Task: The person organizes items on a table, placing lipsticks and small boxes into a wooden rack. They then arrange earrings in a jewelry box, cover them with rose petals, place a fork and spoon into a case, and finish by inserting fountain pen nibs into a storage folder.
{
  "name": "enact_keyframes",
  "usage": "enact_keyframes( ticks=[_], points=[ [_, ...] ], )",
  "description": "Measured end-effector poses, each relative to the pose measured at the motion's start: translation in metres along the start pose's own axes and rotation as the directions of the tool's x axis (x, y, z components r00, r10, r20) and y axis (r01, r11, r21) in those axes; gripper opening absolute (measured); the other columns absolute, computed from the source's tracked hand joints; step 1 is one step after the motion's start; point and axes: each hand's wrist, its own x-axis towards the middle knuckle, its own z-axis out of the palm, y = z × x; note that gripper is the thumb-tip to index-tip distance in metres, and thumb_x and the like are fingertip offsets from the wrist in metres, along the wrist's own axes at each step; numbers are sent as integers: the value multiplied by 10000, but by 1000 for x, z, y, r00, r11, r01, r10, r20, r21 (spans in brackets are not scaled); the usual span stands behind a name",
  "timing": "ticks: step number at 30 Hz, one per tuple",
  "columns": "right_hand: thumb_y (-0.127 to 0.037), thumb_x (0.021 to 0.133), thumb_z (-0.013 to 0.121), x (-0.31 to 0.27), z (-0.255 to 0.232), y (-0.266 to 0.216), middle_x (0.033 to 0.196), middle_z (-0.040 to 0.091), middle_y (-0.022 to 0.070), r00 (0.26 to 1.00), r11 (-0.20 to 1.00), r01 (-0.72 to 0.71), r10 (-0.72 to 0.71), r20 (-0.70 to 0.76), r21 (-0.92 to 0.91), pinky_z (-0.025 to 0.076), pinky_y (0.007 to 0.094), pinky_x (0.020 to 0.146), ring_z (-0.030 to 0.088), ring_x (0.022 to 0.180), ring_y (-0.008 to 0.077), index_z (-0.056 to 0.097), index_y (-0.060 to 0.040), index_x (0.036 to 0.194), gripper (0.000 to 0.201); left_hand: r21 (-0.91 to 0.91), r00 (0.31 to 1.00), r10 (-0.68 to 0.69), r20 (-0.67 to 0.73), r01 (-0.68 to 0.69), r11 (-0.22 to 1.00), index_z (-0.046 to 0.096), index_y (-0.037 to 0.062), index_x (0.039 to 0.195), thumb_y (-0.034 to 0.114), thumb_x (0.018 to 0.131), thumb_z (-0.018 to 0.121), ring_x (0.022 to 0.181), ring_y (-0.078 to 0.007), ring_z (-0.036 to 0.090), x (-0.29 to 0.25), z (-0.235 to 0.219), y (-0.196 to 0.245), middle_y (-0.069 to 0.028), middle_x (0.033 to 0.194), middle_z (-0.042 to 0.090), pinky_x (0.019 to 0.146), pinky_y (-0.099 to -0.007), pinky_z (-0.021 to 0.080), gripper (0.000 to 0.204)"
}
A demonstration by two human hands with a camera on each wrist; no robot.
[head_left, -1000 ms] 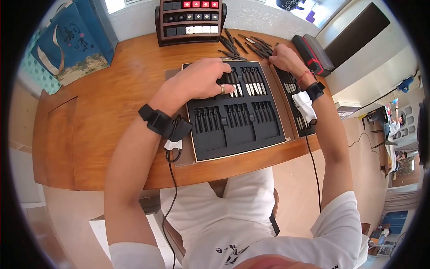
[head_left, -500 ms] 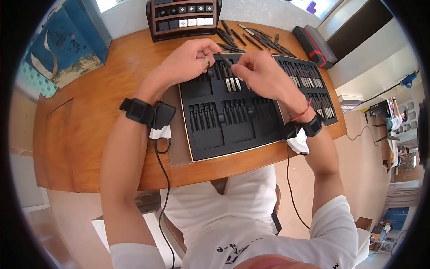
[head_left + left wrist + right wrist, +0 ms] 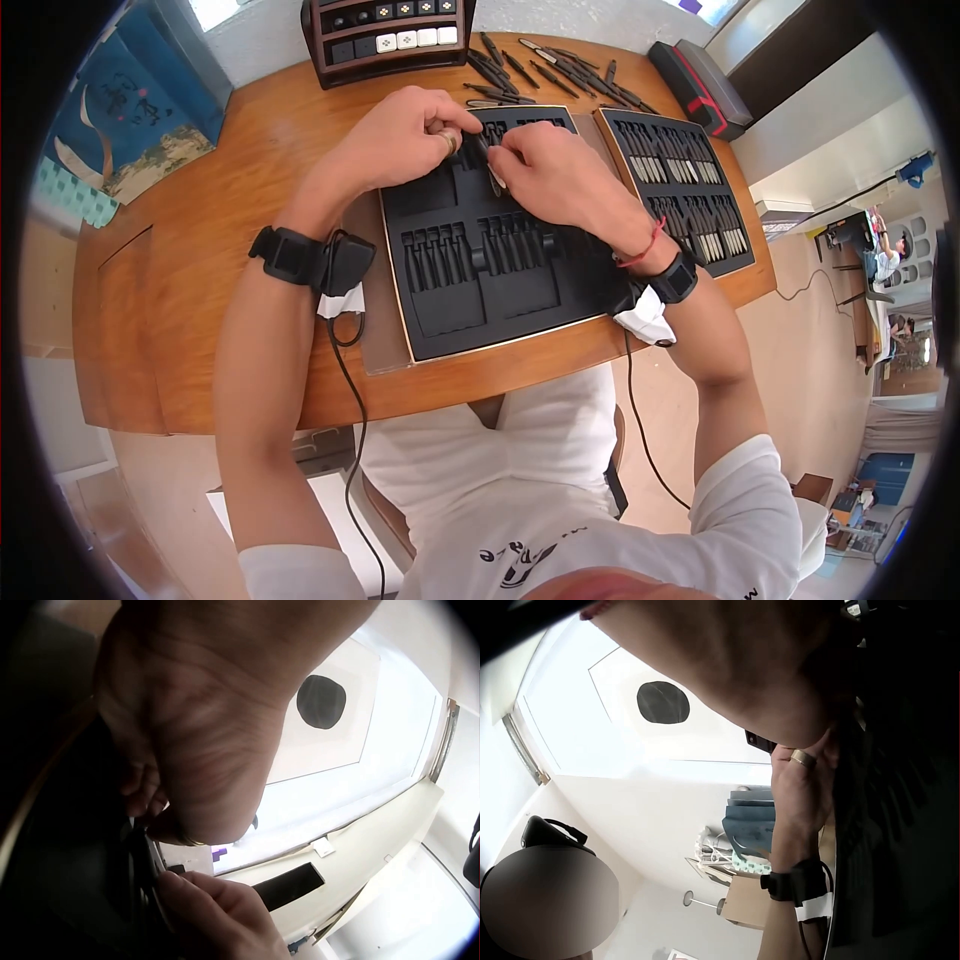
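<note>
Over the upper part of the black foam tray [image 3: 410,205], my right hand [image 3: 560,180] pinches a slim, dark-handled tool with a silver end [image 3: 495,182]. My left hand [image 3: 405,135], a ring on one finger, meets it from the other side with curled fingers at the tool's upper end. In the left wrist view, the right fingertips [image 3: 176,889] lie along the tool [image 3: 142,851], just below the left hand's fingers. Similar dark tools [image 3: 437,258] sit in rows in the tray's lower slots. Both hands partly hide the upper slots.
A second foam tray [image 3: 690,185] full of silver-ended tools lies to the right. Loose dark tools [image 3: 570,75] are scattered behind the trays. A wooden rack [image 3: 390,45], a blue paper bag [image 3: 145,105] and a dark box with a red band [image 3: 700,90] stand around the table.
My right hand has come from the loose tools at the back right to the left tray, bringing a tool to the left hand. Both hands have since shifted slightly left.
</note>
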Motion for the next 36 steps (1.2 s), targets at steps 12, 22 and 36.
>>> enact_keyframes(
  ticks=[12, 22, 36],
  points=[
    [-178, 1005, 667, -19, -10, 1, 827, 709, 185, 976, 941, 216, -213, -42, 259, 528, 477, 716, 686, 787, 418, 732, -1, 980, 191, 206, 991, 137, -9, -132, 970, 790, -39, 1158, -68, 912, 595, 820, -155, 585, -4, 4, 2, -60, 951, 640, 731, -304, 463, 315],
    [-136, 959, 693, -30, -11, 9, 941, 666, 130, 829, 827, 559, -557, -45, 54, 558, 469, 778, 688, 899, 364, 789, -30, 1046, 168, 219, 993, 117, -10, -112, 969, 798, -22, 1160, -62, 921, 604, 803, -149, 564, -4, 5, 3, -50, 952, 638, 720, -304, 453, 311],
    [-60, 910, 711, -38, -15, 6, 1091, 701, 115, 841, 841, 541, -541, 13, 14, 573, 423, 827, 704, 946, 334, 792, 10, 1067, 190, 248, 993, 117, -8, -112, 962, 805, -5, 1150, -64, 921, 615, 800, -151, 560, -6, 6, 7, -43, 934, 620, 718, -305, 451, 304]
  ],
)
